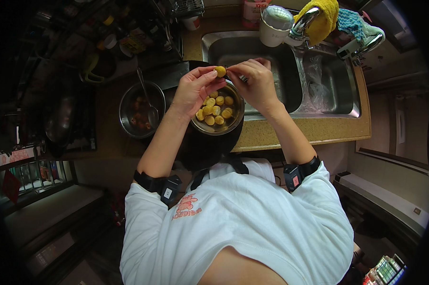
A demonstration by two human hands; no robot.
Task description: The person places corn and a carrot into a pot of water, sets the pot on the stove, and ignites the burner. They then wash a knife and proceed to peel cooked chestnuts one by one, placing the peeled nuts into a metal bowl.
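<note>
My left hand (195, 87) pinches a small round yellow food piece (220, 71) between thumb and fingers. Close against its right side are the bunched fingertips of my right hand (255, 80). Whether the right fingers grip the piece or some tiny bit at its edge is too small to tell. Below both hands stands a round metal bowl (232, 124) with several similar yellow pieces (210, 110) inside. My left hand and wrist overlap the bowl's left rim. Farther left, a second metal bowl (123, 124) holds dark reddish contents and a metal spoon (152, 115) leaning in it.
Behind my right hand is a double steel sink (298, 89), with clear plastic (318, 87) in its right basin. A white container (273, 34), a chrome faucet (305, 21) and a yellow cloth (323, 17) stand at its back. Bottles and jars (129, 41) crowd the left.
</note>
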